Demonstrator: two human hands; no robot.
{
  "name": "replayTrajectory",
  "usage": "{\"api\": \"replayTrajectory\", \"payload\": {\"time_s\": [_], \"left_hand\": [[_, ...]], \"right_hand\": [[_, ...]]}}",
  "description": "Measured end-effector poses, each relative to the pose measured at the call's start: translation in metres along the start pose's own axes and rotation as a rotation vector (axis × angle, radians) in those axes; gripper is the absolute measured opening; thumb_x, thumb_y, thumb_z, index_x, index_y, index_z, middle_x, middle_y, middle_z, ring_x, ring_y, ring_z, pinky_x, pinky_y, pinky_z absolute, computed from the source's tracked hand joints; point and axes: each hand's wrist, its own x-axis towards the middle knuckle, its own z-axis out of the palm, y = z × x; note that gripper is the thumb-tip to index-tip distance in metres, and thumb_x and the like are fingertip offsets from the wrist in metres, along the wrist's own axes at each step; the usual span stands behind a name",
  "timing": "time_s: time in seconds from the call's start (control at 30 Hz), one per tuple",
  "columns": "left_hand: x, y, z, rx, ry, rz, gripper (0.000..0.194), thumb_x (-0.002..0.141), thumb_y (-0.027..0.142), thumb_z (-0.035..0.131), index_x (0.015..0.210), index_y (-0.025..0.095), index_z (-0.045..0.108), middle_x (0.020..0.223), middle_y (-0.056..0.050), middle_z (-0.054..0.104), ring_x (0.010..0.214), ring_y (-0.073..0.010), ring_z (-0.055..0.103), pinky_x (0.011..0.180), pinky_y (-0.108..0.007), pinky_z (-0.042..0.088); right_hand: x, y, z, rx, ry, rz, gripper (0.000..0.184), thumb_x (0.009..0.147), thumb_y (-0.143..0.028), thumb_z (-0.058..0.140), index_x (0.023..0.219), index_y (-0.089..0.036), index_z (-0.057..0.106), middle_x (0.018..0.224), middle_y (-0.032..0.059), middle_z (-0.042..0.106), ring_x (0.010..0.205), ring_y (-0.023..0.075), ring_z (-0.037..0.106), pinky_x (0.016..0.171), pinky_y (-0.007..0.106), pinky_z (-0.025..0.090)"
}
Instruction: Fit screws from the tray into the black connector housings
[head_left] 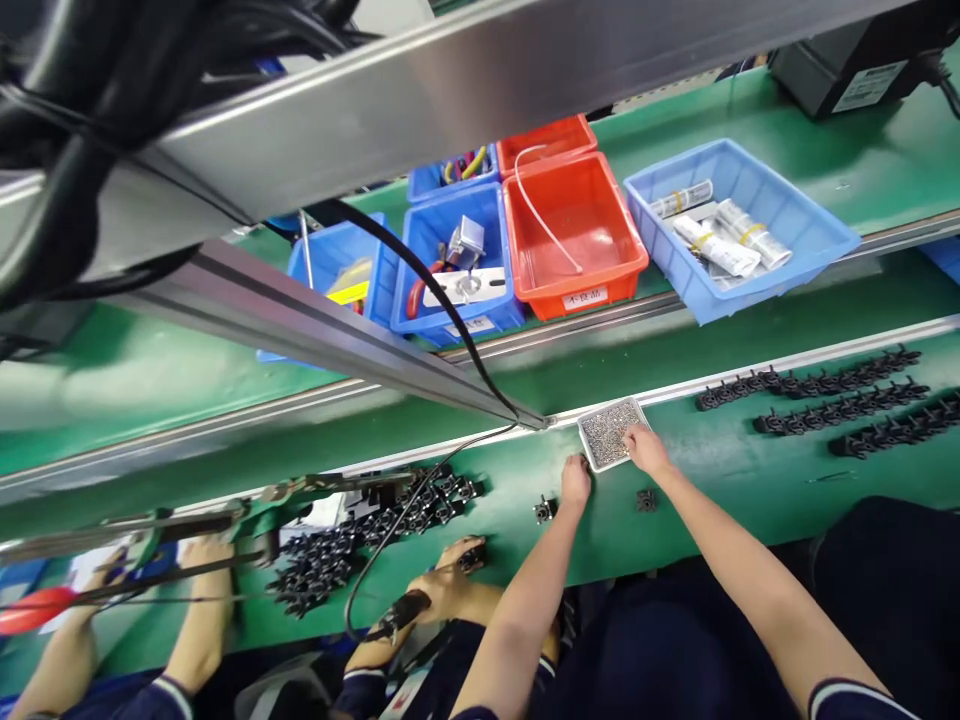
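Presently holding the right hand (643, 446) at the right side of the white tray (610, 465), over the small metal pieces (606, 432). Can see this grip drawn narrow, with fingers bunched; cannot tell if closed on a piece. Can find the left hand (576, 482) just beside the near left corner of the tray, with fingers curled inward and a dark bit (584, 462) at the tips, too small to name; cannot tell if clamped on it. Can place the tray at the far edge of the green surface (510, 490), along a pale rail (720, 378). Can note also a black square part (646, 500) between the forearms, apart from both hands, and another black part (545, 509) near, to the left of the left hand.
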Motion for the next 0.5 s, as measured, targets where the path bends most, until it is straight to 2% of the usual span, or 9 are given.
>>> {"api": "replayTrajectory", "payload": {"time_s": [0.07, 0.13, 0.2, 0.27, 0.37, 0.5], "left_hand": [[-0.022, -0.004, 0.004, -0.116, 0.033, -0.067, 0.019, 0.088, 0.011, 0.048, 0.085, 0.016, 0.066, 0.084, -0.007, 0.067, 0.081, -0.0192, 0.062, 0.082, -0.031, 0.047], [-0.048, -0.003, 0.012, -0.251, 0.02, -0.062, 0.018, 0.087, 0.013, 0.051, 0.085, 0.016, 0.068, 0.082, -0.005, 0.069, 0.078, -0.0174, 0.063, 0.08, -0.029, 0.049], [-0.072, 0.004, 0.021, -0.357, -0.032, 0.003, 0.017, 0.087, 0.015, 0.054, 0.089, 0.018, 0.071, 0.088, -0.005, 0.071, 0.083, -0.0168, 0.066, 0.082, -0.029, 0.051], [-0.087, 0.017, 0.03, -0.417, -0.089, 0.082, 0.018, 0.088, 0.018, 0.057, 0.094, 0.019, 0.074, 0.095, -0.005, 0.072, 0.088, -0.0167, 0.067, 0.086, -0.03, 0.052], [-0.089, 0.035, 0.04, -0.446, -0.139, 0.131, 0.02, 0.089, 0.018, 0.06, 0.102, 0.021, 0.074, 0.099, -0.006, 0.073, 0.089, -0.0164, 0.068, 0.088, -0.032, 0.054], [-0.074, 0.045, 0.049, -0.491, -0.183, 0.106, 0.022, 0.087, 0.016, 0.062, 0.106, 0.019, 0.072, 0.098, -0.008, 0.074, 0.089, -0.0167, 0.07, 0.088, -0.033, 0.056]], "right_hand": [[-0.026, 0.026, -0.002, 0.176, 0.113, -0.014, 0.024, 0.095, -0.031, 0.045, 0.099, -0.021, 0.066, 0.096, 0.0049, 0.073, 0.089, 0.0176, 0.067, 0.082, 0.027, 0.048], [-0.058, 0.057, 0.002, 0.335, 0.146, 0.028, 0.027, 0.093, -0.036, 0.045, 0.097, -0.021, 0.067, 0.084, 0.0035, 0.073, 0.08, 0.0187, 0.068, 0.078, 0.028, 0.049], [-0.09, 0.084, 0.01, 0.359, 0.073, 0.097, 0.026, 0.089, -0.038, 0.051, 0.094, -0.021, 0.069, 0.078, 0.0031, 0.073, 0.074, 0.0201, 0.069, 0.074, 0.029, 0.05], [-0.117, 0.1, 0.021, 0.292, -0.032, 0.107, 0.026, 0.085, -0.04, 0.058, 0.096, -0.022, 0.072, 0.079, 0.0037, 0.074, 0.074, 0.0214, 0.07, 0.073, 0.03, 0.05], [-0.143, 0.097, 0.037, 0.12, -0.112, 0.036, 0.026, 0.086, -0.039, 0.06, 0.104, -0.025, 0.075, 0.089, 0.0054, 0.077, 0.085, 0.0235, 0.072, 0.079, 0.03, 0.05], [-0.153, 0.069, 0.051, -0.091, -0.034, 0.005, 0.026, 0.094, -0.037, 0.054, 0.107, -0.026, 0.074, 0.105, 0.0074, 0.076, 0.095, 0.0236, 0.071, 0.082, 0.03, 0.049]]}}
